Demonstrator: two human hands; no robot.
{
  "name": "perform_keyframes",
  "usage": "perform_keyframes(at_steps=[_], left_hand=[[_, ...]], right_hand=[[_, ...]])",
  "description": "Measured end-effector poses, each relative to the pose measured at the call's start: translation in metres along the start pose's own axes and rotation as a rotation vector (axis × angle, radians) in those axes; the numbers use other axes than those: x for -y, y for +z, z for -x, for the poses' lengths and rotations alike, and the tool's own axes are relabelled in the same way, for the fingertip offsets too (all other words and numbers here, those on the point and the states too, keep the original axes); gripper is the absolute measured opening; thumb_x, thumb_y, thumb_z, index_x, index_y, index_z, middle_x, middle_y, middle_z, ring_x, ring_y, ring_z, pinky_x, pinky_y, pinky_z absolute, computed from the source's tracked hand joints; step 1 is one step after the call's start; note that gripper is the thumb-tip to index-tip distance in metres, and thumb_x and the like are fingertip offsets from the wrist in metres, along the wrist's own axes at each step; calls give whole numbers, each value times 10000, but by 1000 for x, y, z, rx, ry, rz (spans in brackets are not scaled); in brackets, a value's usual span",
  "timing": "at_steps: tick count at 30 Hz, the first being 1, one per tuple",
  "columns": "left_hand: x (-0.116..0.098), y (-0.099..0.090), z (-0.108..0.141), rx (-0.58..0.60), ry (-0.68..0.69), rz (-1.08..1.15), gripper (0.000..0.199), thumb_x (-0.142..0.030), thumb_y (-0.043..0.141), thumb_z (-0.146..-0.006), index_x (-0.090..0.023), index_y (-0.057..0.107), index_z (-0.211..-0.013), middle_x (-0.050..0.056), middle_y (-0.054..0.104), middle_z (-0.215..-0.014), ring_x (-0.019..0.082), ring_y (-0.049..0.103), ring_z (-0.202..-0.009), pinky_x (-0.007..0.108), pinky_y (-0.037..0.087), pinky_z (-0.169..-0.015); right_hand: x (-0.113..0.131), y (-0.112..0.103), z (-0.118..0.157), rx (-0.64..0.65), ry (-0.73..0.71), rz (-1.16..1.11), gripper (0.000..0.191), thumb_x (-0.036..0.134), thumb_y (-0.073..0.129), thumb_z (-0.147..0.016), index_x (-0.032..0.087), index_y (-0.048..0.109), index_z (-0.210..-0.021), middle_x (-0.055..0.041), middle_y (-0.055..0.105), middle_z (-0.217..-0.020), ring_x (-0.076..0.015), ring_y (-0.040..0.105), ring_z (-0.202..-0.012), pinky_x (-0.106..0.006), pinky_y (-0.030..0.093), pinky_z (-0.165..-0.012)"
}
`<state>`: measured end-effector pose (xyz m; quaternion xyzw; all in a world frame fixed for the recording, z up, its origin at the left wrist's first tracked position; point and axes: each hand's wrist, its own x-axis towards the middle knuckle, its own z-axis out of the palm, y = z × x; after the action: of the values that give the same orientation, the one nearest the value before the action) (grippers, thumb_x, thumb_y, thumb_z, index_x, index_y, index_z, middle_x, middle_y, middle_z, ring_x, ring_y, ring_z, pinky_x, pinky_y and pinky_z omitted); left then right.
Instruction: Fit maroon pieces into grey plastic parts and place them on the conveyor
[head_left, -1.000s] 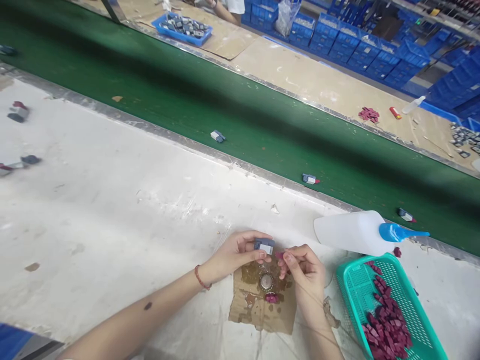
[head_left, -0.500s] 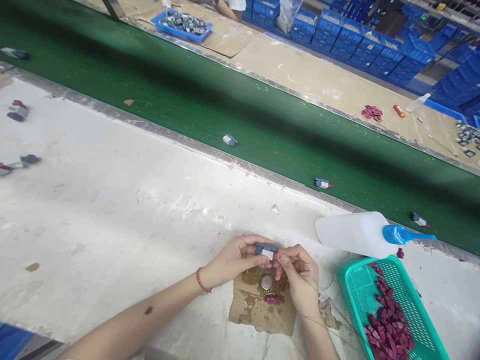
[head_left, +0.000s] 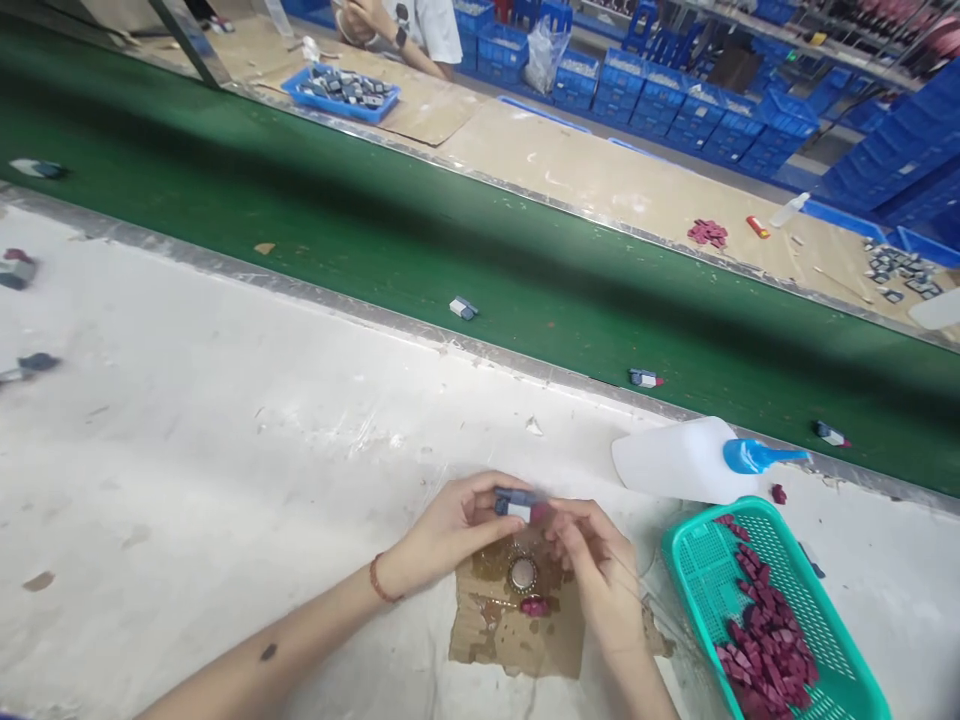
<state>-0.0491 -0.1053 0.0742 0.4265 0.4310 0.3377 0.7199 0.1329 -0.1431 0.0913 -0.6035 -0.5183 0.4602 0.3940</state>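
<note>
My left hand (head_left: 469, 520) is closed on a small grey-blue and white block (head_left: 515, 504), held level above a piece of wet cardboard (head_left: 517, 640). A maroon tip (head_left: 538, 512) sits at the block's right end. Beside that tip is my right hand (head_left: 596, 565), its thumb and fingers pinched together; whatever lies between them is hidden. Below the hands, a round metal cap (head_left: 523, 573) rests on the cardboard, with a maroon piece (head_left: 535, 606) just under it.
A teal basket (head_left: 847, 620) of maroon pieces stands at right, below a lying white bottle (head_left: 671, 460) with a blue nozzle. Beyond runs a green conveyor belt (head_left: 360, 240) carrying several blocks. Across it, a person (head_left: 405, 35) sits near a blue tray (head_left: 296, 92) of blocks.
The camera view has shifted, with the bottle and basket now further left in it. Relative to the tables, the belt's blocks have travelled right. My right fingers have drawn slightly back from the block.
</note>
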Motion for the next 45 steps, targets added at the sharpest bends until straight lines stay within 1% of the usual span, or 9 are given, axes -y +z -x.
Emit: perform_keyframes(at_steps=[3, 7, 10, 14, 18, 24, 36, 40, 45], left_hand=[[-21, -24, -11, -154, 150, -232, 318, -379, 691, -780, -179, 659, -1024, 107, 739, -1057, 239, 691, -974, 362, 546, -871], [-51, -82, -47, -479, 365, -681, 363, -419, 632, -777, -182, 662, -1051, 95, 708, -1141, 242, 658, -968, 369, 522, -877], [-68, -120, -80, -691, 317, -954, 398, -384, 556, -824, -139, 632, -1129, 114, 696, -1151, 248, 629, -974, 383, 494, -906], [-78, -138, -108, -683, 296, -1154, 388, -319, 496, -853, -81, 620, -1133, 151, 675, -1143, 294, 571, -1071, 452, 420, -995], [-77, -129, -123, -549, 394, -1263, 461, -346, 471, -875, -73, 563, -1234, 174, 582, -1305, 320, 451, -1263, 466, 288, -1109], [-67, -110, -149, -273, 528, -1487, 457, -356, 377, -905, -171, 555, -1283, 148, 593, -1308, 363, 443, -1267, 514, 329, -1052], [-72, -70, -170, -276, 493, -1616, 344, -288, 379, -921, -114, 630, -1081, 206, 613, -1123, 357, 550, -1029, 464, 445, -872], [-74, -57, -159, -338, 505, -1352, 313, -298, 342, -938, -141, 613, -943, 179, 659, -969, 334, 573, -993, 457, 451, -859], [-67, -39, -111, -236, 305, -539, 329, -479, 467, -896, -172, 576, -853, 70, 690, -768, 196, 614, -689, 320, 493, -679]], right_hand=[[5, -35, 17, -128, -58, 249, 264, 421, 547, -914, 209, 702, -941, -53, 722, -793, -198, 684, -714, -270, 552, -641], [-1, -101, 41, -310, -34, 658, 276, 416, 502, -905, 227, 702, -929, -78, 723, -927, -244, 682, -815, -318, 548, -667], [-17, -142, 56, -306, 13, 918, 296, 402, 468, -858, 233, 705, -909, -83, 720, -900, -289, 668, -850, -404, 544, -730], [-40, -163, 72, -120, 134, 1026, 275, 331, 485, -802, 233, 729, -881, -95, 732, -900, -302, 667, -866, -444, 539, -784], [-50, -163, 80, -106, 131, 1028, 286, 284, 484, -763, 229, 738, -884, -112, 728, -941, -307, 672, -888, -437, 547, -778], [-56, -167, 84, -299, 115, 1018, 236, 281, 469, -772, 249, 697, -826, -88, 695, -932, -266, 679, -800, -391, 559, -715], [-49, -155, 76, -345, 197, 1102, 246, 295, 482, -767, 220, 675, -634, -97, 604, -843, -227, 640, -620, -360, 511, -566], [-37, -156, 73, -408, 193, 882, 278, 402, 520, -767, 226, 672, -616, -96, 639, -799, -245, 642, -644, -371, 519, -589], [-13, -142, 67, -448, 228, 216, 365, 569, 692, -738, 205, 716, -759, -81, 724, -736, -211, 641, -582, -330, 561, -572]])
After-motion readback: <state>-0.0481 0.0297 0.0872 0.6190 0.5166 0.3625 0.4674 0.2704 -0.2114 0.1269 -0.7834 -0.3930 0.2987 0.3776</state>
